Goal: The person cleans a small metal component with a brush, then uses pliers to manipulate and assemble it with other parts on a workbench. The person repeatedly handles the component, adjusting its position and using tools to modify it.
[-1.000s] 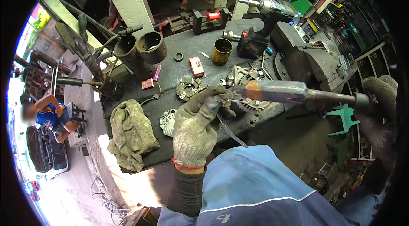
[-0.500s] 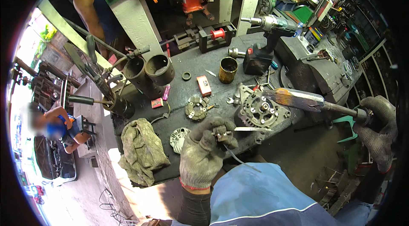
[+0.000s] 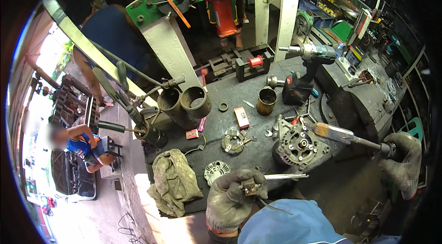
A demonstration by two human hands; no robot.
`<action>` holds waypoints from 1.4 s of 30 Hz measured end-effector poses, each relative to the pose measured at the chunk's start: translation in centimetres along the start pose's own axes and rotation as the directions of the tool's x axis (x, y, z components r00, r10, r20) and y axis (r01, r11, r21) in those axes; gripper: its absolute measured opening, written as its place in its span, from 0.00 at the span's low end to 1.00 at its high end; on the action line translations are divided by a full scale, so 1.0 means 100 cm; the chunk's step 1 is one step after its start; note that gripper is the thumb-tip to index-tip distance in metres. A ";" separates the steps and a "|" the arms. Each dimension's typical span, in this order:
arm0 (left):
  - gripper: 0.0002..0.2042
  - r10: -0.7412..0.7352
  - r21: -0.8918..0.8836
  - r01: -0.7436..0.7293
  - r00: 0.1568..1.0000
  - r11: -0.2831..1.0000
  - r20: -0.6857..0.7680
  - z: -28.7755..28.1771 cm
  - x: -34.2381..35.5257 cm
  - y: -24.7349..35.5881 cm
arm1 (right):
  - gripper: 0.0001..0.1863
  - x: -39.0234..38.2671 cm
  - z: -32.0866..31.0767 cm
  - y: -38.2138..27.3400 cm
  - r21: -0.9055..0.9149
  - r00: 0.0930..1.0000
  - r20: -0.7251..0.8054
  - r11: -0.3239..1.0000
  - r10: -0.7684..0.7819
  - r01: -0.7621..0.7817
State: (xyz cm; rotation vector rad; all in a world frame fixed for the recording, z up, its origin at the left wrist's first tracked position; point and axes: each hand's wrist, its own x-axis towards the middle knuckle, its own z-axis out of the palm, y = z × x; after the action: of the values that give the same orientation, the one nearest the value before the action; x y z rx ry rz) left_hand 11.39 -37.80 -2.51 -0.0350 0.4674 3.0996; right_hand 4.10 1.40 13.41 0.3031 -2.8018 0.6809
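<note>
Left hand (image 3: pixel 232 200), gloved, has thumb and fingers pinched narrow on a small block (image 3: pixel 249 188), which sits just past the bench's near edge, above the person's lap. Grey wire (image 3: pixel 275 207) trails off right below the block. Pale rod (image 3: pixel 286 177) sticks out right from by the same fingers; can't tell if they grip it. Right hand (image 3: pixel 405 166), also gloved, is well apart on the right, fingers curled round the far end of a long tool (image 3: pixel 331 132). Tool's thick, scorched-looking head points left, overlapping the edge of the alternator (image 3: pixel 301 145) from this view; can't tell if they touch. Alternator is on the bench (image 3: pixel 221 88), face up. Left of it: ring-shaped part (image 3: pixel 234 142), then vented cover (image 3: pixel 215 170) just beyond the left hand, then crumpled rag (image 3: pixel 175 182). Can (image 3: pixel 266 101) and cordless wrench (image 3: pixel 306 67) stand behind.
</note>
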 end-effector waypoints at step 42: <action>0.25 0.319 0.439 -0.204 0.925 0.875 -0.208 0.019 -0.016 0.022 | 0.20 -0.017 0.097 -0.046 0.506 0.805 0.465 0.635 0.369 -0.584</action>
State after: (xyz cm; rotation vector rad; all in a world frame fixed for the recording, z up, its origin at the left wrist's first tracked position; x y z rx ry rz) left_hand 12.88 -39.36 0.03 -0.4394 1.2256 3.1870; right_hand 5.09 -6.95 6.51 -0.3005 -2.8536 1.8802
